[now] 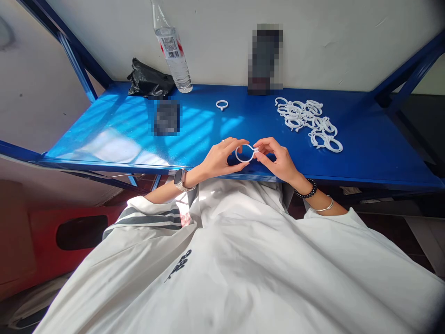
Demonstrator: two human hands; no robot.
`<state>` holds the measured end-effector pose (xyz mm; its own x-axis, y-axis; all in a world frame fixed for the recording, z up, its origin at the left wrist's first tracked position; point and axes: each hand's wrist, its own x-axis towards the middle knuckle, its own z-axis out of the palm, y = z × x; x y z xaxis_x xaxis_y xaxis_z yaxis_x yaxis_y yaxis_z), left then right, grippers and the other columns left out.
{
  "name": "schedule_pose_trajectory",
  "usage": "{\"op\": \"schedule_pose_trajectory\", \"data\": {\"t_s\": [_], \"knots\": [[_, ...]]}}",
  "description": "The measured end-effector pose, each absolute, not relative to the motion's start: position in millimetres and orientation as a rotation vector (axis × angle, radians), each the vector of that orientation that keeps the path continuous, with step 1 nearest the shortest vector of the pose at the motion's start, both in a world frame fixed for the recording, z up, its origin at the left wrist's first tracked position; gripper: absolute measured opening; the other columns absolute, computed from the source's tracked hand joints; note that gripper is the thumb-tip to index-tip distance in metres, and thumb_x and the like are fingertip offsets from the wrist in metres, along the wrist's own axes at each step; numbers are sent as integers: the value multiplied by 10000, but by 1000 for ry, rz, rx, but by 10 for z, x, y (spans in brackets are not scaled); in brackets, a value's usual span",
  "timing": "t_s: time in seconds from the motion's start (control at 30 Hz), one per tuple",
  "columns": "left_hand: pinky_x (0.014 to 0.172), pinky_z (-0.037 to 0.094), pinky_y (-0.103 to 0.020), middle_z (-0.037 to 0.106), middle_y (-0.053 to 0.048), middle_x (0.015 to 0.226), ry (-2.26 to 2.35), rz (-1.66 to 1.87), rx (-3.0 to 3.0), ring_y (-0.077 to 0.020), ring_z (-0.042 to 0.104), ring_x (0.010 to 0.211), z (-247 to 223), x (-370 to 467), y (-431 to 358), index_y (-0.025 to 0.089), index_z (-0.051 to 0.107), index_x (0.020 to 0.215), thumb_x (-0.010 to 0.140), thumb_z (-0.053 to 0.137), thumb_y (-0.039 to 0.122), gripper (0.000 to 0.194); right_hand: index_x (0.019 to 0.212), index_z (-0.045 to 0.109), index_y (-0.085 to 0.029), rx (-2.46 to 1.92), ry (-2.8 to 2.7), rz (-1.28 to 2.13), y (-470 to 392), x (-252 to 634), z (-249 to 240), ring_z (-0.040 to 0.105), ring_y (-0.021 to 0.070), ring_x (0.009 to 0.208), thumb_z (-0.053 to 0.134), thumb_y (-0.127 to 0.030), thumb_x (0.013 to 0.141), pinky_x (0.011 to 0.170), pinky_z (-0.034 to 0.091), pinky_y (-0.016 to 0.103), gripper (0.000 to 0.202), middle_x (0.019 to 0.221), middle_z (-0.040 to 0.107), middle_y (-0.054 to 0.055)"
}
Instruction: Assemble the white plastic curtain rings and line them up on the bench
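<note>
**Left hand [219,158] and right hand [277,160] hold one white plastic ring [237,155] together**

The person sits or stands at the near side of a blue desk [250,123], and the ring is in the air above its near edge, between the two hands. The fingers of the left hand are gripping the loop: the thumb is at the near side of it, the index finger at the far side. The fingers of the right hand are pinched on the small clasp [256,150], which points to the right. I cannot tell whether this clasp is locked.

Beyond the hands, a single white ring [222,108] lies flat, well apart from the others. To the right there is a loose pile of similar white rings [306,121], many of them overlapping.

At the far left, a black plastic bag [150,80] lies just beside an upright clear bottle [174,58] with a red and white label. Nearer than the bag is a dark blurred object [167,117]; a taller blurred one [266,60] is at the far edge, near the wall [323,46].

The person has a watch [179,177] on the left wrist, a black beaded bracelet [308,189] and a thin bangle [325,205] on the right arm, and a loose white shirt [239,241].
</note>
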<state>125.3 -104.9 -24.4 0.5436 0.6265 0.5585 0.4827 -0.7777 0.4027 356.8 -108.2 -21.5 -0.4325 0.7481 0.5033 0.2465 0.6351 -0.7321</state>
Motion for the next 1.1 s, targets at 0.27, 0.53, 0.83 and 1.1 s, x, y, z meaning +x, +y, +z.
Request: {"op": "schedule_pose_trajectory", "data": {"t_s": [0.27,0.53,0.83,1.1], "knots": [[708,495,-294,687,-59,901,956,1051,2603,-186,641,801,-221,1259,-1061,177,610,1238,932,597,503,447,1032,626,-245,-777,-1984,696,-1081,3562,-205,697,151,744,615,-452,981,691,572,266,214,863,711,4],[714,496,-295,691,-69,913,958,1010,2621,-195,645,832,-226,1253,-1057,167,619,1237,927,613,509,462,969,639,-241,-793,-1979,689,-1080,3558,-193,694,158,728,623,-481,971,699,581,281,241,840,711,2],[700,495,-293,691,-78,920,979,990,2646,-197,643,834,-220,1253,-1054,160,638,1205,927,603,544,475,946,660,-240,-813,-1992,655,-1079,3561,-189,674,163,717,616,-510,966,689,580,292,274,833,708,7],[692,480,-289,688,-70,906,940,987,2635,-194,636,824,-237,1254,-1043,161,632,1189,926,600,564,482,996,669,-244,-803,-2000,670,-1088,3559,-184,687,163,726,605,-498,975,692,582,293,262,862,722,11]]}}
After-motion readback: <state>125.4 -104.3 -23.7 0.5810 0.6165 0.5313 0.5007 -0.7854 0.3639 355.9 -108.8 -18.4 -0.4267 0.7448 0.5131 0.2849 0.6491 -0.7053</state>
